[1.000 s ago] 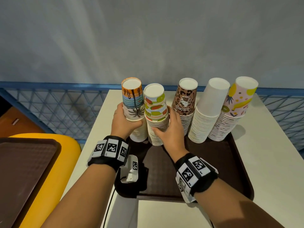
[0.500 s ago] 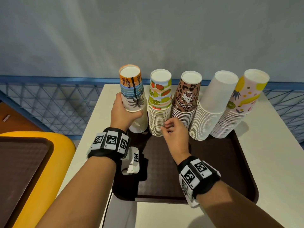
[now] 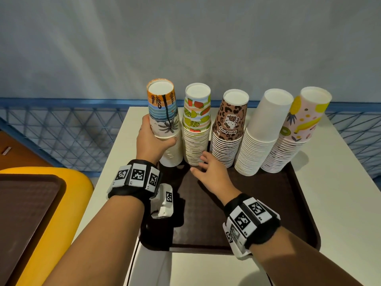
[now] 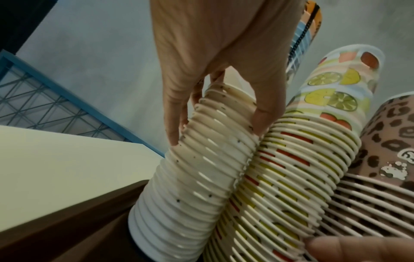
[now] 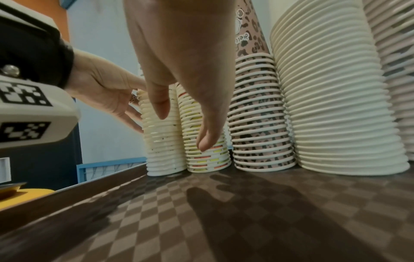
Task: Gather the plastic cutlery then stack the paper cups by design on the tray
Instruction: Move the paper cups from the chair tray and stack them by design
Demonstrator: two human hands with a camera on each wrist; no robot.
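Several stacks of upside-down paper cups stand in a row along the far edge of the brown tray point(image 3: 268, 203). From left to right: palm-tree stack point(image 3: 165, 112), citrus-fruit stack point(image 3: 196, 124), leopard stack point(image 3: 229, 129), plain white stack point(image 3: 261, 133), pink fruit stack point(image 3: 294, 129). My left hand point(image 3: 151, 141) grips the palm-tree stack just under its top cup point(image 4: 224, 113). My right hand point(image 3: 210, 172) hovers open above the tray, relaxed fingers point(image 5: 206, 141) just in front of the citrus stack's lower part point(image 5: 208, 156). No cutlery is in view.
The tray lies on a white table point(image 3: 340, 193) beside a grey wall and a blue mesh railing point(image 3: 61, 131). A second brown tray point(image 3: 22, 213) rests on a yellow surface point(image 3: 80, 182) at the left. The tray's near half is bare.
My right hand let go of the citrus stack and drew back and down toward the tray. The citrus stack now stands upright beside the palm-tree stack. My left hand keeps its grip.
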